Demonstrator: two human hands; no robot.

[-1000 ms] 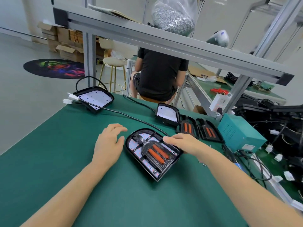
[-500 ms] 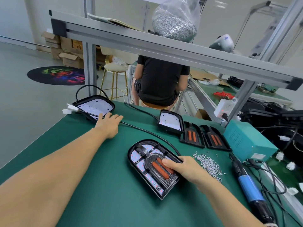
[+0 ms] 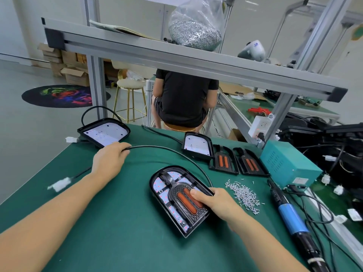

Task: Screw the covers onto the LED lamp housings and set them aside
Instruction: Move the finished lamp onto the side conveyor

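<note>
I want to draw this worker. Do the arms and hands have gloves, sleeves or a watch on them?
No. The left hand and right hand are bare, without gloves, rings or a watch. Both forearms are bare too; no sleeve shows anywhere in view.

On the green mat [image 3: 121, 232], the right hand [image 3: 218, 201] grips the near LED lamp housing [image 3: 167, 191], thumb on its black cover [image 3: 186, 203]. The left hand [image 3: 110, 160] holds that lamp's black cable [image 3: 169, 149]. Loose screws [image 3: 243, 195] and a blue electric screwdriver [image 3: 292, 216] lie to the right; two spare covers [image 3: 238, 162] sit behind.
</note>
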